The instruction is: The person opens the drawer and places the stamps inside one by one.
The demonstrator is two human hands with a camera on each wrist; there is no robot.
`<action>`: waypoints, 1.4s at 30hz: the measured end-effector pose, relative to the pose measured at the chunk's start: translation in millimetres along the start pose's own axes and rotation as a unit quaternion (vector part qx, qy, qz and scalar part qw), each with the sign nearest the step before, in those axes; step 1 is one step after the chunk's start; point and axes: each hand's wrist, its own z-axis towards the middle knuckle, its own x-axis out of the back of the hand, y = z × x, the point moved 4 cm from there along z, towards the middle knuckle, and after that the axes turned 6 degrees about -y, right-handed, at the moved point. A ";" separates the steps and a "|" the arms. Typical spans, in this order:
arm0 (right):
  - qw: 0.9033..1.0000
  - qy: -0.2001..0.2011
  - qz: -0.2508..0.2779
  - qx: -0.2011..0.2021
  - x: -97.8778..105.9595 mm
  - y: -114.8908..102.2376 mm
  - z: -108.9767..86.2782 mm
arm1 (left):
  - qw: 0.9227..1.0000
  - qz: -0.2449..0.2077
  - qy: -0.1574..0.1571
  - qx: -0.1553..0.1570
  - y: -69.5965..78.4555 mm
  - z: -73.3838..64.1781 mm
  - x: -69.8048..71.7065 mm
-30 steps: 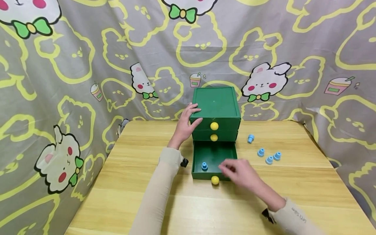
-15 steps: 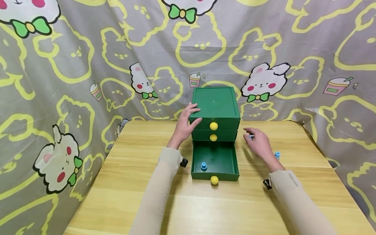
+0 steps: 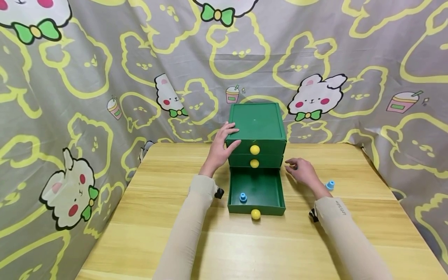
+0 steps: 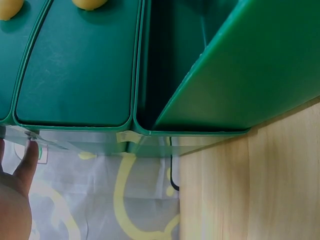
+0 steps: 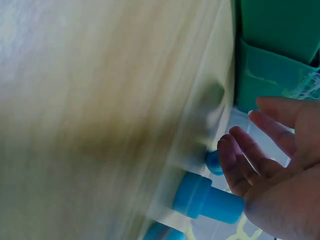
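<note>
My left hand (image 3: 218,149) rests on the left top edge of a green drawer cabinet (image 3: 257,122), thumb by its front. Below, the bottom drawer (image 3: 266,186) stands pulled out. One small blue stepped plastic piece (image 3: 243,198) is upright inside, near the front left. To the cabinet's right, my right hand (image 3: 301,171) is low over the table with loosely bent fingers. The right wrist view shows thumb and fingertips apart, nothing between them. A blue piece (image 5: 210,197) is close by the palm, another (image 5: 214,162) partly hidden behind the fingers.
One more blue piece (image 3: 330,185) stands on the wooden table (image 3: 245,249), right of my right hand. Yellow round knobs (image 3: 254,149) stick out from the drawer fronts. A patterned grey curtain (image 3: 196,50) hangs behind and beside the table.
My right hand has gone from over the open drawer to the blue pieces at the right, then slightly back toward the cabinet. My left hand stays in place.
</note>
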 end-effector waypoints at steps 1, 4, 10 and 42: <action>1.000 0.000 0.002 0.001 -0.8 0.9 0.0 | 1.000 0.001 0.000 0.000 -0.1 -0.2 -0.3; 1.000 0.002 0.007 0.002 -2.4 2.4 0.0 | 1.000 0.000 0.001 0.000 0.2 -0.2 -0.5; 0.999 0.046 0.005 -0.019 6.7 5.3 -0.9 | 1.000 -0.003 0.000 0.002 0.1 0.3 -0.5; 0.996 0.065 0.037 -0.039 22.3 12.7 -0.8 | 1.000 -0.001 -0.001 -0.001 0.2 0.0 0.7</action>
